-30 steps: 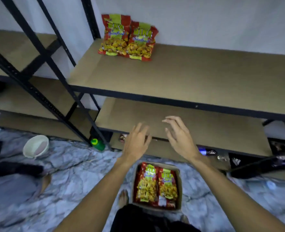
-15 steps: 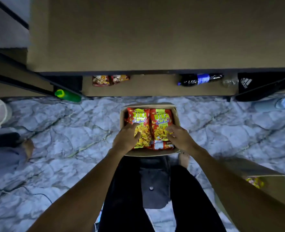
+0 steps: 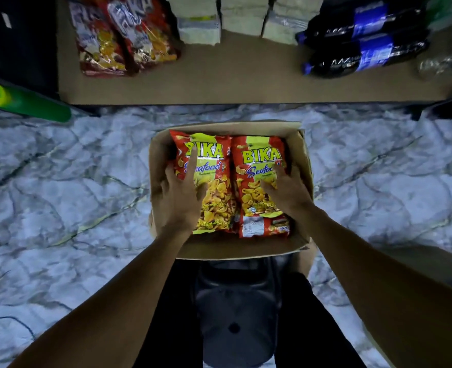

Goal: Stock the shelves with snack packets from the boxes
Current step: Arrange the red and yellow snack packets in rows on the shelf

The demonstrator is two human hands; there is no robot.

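A: Looking down into the box [image 3: 246,251] on the floor [image 3: 60,181], at 6 o'clock from the low shelf [image 3: 246,86]. Left packet [image 3: 215,192] and right packet [image 3: 256,179] side by side inside, tops toward 12.

B: Hands?

A: Left hand [image 3: 178,200] laid on the left packet, fingers [image 3: 193,160] spread and nearly straight. Pressing rather than pinching, with the outer ones down at the 9 o'clock edge. Right hand [image 3: 290,193] on the right packet, thumb on its face, the rest draped toward the 3 o'clock edge. Cannot tell whether curled under it.

B: Not lifted yet, then. Probably about to take one packet per hand.

A: Likely. Risks from here?

B: Slick, puffy film, so easy to lose from a flat palm. Better to get under the edges before lifting. Snug against the box walls too, so possible to drag the light box up or tip it. Also possible to crush the chips or pop a seam by squeezing hard.

A: And at the shelf?

B: Already crowded at the back: other packets [image 3: 118,41] at 11 o'clock, pale packs [image 3: 235,17] at 12, dark bottles [image 3: 365,41] at 1. Easy to topple those with a careless push. Safer to aim for the bare board at the front. Green bottle [image 3: 25,102] lying at 10 o'clock from the box, hardly in the way.
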